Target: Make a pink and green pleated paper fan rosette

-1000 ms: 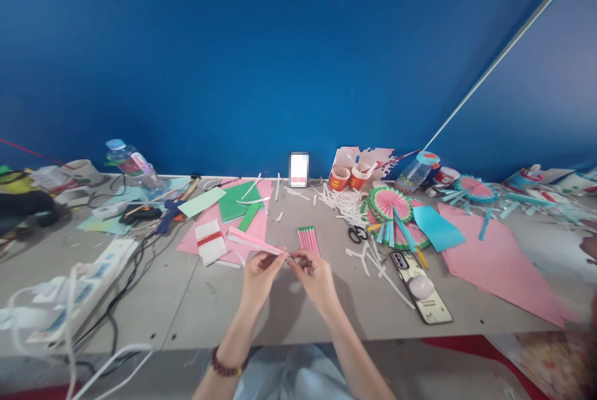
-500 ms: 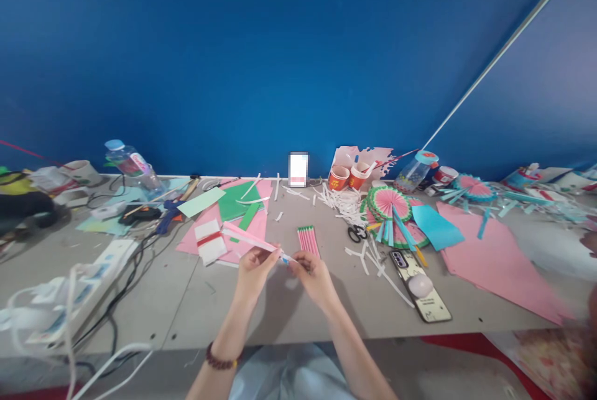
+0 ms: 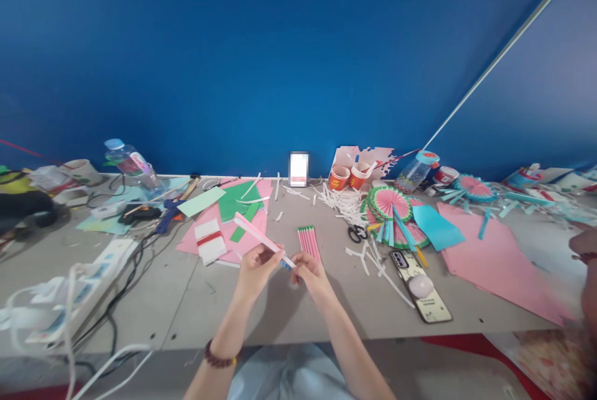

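Both of my hands hold one long, narrow paper strip (image 3: 254, 232), pink and white with a blue part near its lower right end. My left hand (image 3: 255, 270) pinches it along its lower half, and its far end slants up to the left. At the other end, the fingers of my right hand (image 3: 312, 275) are closed on the tip, partly hiding it. Just beyond the right hand lies a row of pink folded strips with green tips (image 3: 308, 242). White slips tied with a red band (image 3: 209, 241) rest on pink paper (image 3: 186, 241) to the left.
Black scissors (image 3: 358, 234), a phone (image 3: 422, 288) and a watermelon-coloured paper fan (image 3: 389, 206) lie to the right. Paper cups (image 3: 339, 177) stand behind scattered white scraps. On the left are a power strip (image 3: 91, 285) and cables. Another person's hand (image 3: 585, 244) shows at far right.
The paper strip has tilted more steeply, its far end swinging rightward and toward the far side. My hands stay nearly in place. The other person's hand has come further into view at the right.
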A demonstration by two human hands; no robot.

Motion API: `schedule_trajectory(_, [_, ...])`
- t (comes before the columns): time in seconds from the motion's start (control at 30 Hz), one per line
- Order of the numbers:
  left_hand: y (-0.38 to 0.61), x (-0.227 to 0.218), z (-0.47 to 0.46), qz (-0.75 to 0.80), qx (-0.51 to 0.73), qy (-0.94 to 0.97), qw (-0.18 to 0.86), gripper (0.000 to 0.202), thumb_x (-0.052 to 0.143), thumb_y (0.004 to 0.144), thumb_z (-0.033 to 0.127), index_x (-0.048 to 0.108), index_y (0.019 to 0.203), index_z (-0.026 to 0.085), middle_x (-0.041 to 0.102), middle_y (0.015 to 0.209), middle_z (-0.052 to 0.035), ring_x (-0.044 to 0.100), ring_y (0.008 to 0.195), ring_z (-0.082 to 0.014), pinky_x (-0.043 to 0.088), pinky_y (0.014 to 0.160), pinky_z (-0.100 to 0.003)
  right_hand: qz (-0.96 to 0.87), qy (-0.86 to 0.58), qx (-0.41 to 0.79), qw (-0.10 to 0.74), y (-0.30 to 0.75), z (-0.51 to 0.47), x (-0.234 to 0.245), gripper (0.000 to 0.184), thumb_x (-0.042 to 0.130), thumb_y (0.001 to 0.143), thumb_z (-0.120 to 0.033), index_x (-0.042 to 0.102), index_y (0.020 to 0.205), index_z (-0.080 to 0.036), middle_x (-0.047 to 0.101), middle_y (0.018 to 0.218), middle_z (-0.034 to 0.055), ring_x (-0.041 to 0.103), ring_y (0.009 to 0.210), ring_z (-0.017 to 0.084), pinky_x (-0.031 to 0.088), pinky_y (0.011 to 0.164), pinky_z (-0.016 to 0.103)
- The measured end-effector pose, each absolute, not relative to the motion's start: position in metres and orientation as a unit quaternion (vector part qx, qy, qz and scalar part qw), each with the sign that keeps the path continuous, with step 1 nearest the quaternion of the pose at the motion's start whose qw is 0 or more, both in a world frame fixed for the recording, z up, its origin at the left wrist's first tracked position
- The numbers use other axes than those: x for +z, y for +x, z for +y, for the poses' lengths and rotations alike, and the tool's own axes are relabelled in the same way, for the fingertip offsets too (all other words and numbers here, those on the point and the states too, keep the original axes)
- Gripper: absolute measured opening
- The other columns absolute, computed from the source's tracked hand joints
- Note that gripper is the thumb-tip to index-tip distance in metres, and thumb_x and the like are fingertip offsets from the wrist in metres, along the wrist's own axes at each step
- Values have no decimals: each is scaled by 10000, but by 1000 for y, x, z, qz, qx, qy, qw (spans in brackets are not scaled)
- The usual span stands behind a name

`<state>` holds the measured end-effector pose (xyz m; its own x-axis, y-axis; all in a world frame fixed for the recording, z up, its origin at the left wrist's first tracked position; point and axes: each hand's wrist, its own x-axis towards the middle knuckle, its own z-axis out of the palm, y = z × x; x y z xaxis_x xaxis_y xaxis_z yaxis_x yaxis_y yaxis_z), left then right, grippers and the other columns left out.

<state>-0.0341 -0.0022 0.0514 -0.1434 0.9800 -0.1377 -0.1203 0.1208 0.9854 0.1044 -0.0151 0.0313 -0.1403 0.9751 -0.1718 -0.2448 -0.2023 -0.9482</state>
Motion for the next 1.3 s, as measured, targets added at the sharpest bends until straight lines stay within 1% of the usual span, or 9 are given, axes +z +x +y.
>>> schedule_trajectory(0.13, [-33, 51, -3, 531, 523, 419, 519, 274, 747, 587, 311, 708, 787, 127, 713, 721, -68, 655, 677, -179, 528, 645, -264, -435, -475, 613, 457, 102, -16, 29, 309, 576, 734, -471, 574, 685, -166, 411, 423, -80, 326, 381, 57, 255, 404, 196])
schedule_trajectory(0.23, [-33, 50, -4, 532, 520, 431, 511, 265, 732, 606, 306, 704, 797, 125, 713, 725, -73, 655, 674, -181, 530, 649, -270, -458, -478, 599, 451, 102, -15, 27, 369, 594, 734, -519, 607, 721, -150, 447, 428, -66, 360, 387, 61, 261, 404, 195])
schedule_trajectory(0.37, [-32, 50, -5, 543, 511, 452, 489, 264, 718, 629, 313, 700, 812, 123, 721, 777, -90, 670, 743, -210, 534, 701, -296, -459, -481, 574, 478, 102, -16, 28, 339, 625, 730, -485, 622, 731, -146, 597, 538, -3, 515, 498, 101, 373, 492, 207])
schedule_trajectory(0.47, [-30, 49, -5, 546, 514, 452, 483, 266, 719, 629, 316, 695, 810, 123, 726, 817, -101, 678, 780, -228, 539, 727, -315, -463, -482, 556, 494, 100, -17, 30, 305, 621, 741, -455, 629, 736, -151, 632, 602, 15, 553, 563, 115, 409, 542, 215])
schedule_trajectory(0.67, [-29, 48, -6, 541, 515, 450, 490, 290, 726, 622, 334, 701, 820, 124, 727, 816, -99, 681, 780, -242, 551, 734, -337, -485, -487, 527, 500, 101, -18, 32, 251, 566, 772, -406, 604, 708, -166, 589, 580, 3, 546, 572, 127, 418, 540, 226])
schedule_trajectory(0.83, [-29, 47, -9, 530, 512, 461, 494, 253, 719, 632, 327, 700, 800, 138, 721, 810, -93, 676, 791, -244, 549, 739, -333, -522, -506, 469, 502, 102, -19, 34, 145, 505, 768, -273, 591, 697, -181, 584, 613, -4, 546, 610, 132, 436, 603, 238])
schedule_trajectory(0.93, [-28, 47, -12, 514, 520, 488, 477, 202, 709, 644, 313, 684, 758, 148, 700, 788, -79, 663, 779, -229, 546, 729, -326, -550, -519, 422, 499, 103, -19, 38, 136, 474, 742, -218, 589, 676, -187, 592, 625, -4, 544, 624, 136, 435, 617, 238])
schedule_trajectory(1.1, [-24, 50, -16, 517, 539, 512, 426, 151, 694, 655, 306, 671, 734, 180, 665, 761, -45, 637, 773, -218, 538, 722, -338, -575, -535, 382, 487, 102, -20, 42, 140, 467, 734, -205, 582, 656, -185, 585, 625, -2, 534, 606, 135, 418, 582, 226])
schedule_trajectory(1.3, [-20, 53, -19, 539, 544, 481, 427, 113, 708, 648, 310, 692, 676, 202, 680, 736, -64, 641, 760, -246, 537, 723, -368, -598, -550, 323, 485, 102, -20, 40, 130, 463, 722, -179, 542, 620, -192, 551, 594, -10, 493, 587, 130, 389, 577, 234])
